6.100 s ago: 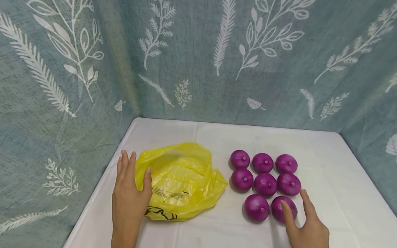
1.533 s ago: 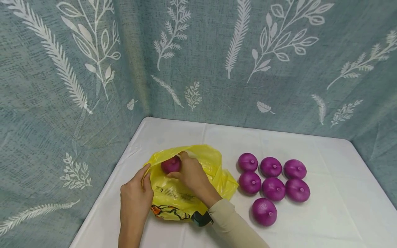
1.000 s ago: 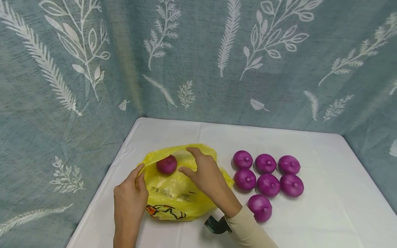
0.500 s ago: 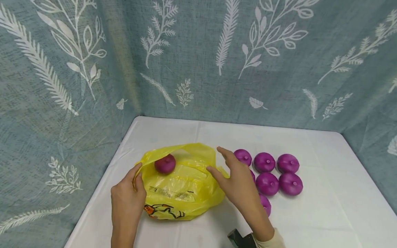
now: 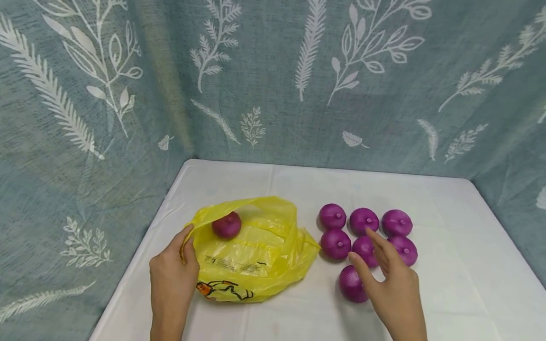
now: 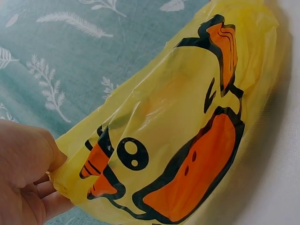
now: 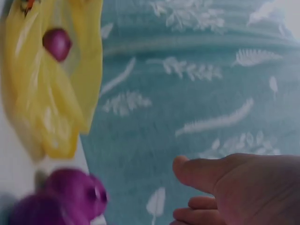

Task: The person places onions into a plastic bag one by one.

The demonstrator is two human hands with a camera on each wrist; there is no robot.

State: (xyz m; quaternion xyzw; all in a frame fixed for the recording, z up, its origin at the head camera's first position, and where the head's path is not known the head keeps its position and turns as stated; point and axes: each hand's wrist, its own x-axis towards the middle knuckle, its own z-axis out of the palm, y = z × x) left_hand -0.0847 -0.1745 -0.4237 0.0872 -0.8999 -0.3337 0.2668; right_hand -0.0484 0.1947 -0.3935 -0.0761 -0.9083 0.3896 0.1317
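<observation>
While your left hand [image 5: 172, 272] pinches yellow bag [image 5: 256, 255], right hand [image 5: 394, 289] (empty, fingers loose) hovers, onion [image 5: 351, 286] at nine o'clock; seemingly mid-bagging, grasp due next.

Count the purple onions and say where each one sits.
8: one onion in the yellow plastic bag; on the table, three onions in the back row, three onions in the middle row, one onion in front. The bag could hide more.

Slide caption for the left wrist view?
Left hand pinches the edge of a yellow bag printed with a cartoon face.
</observation>
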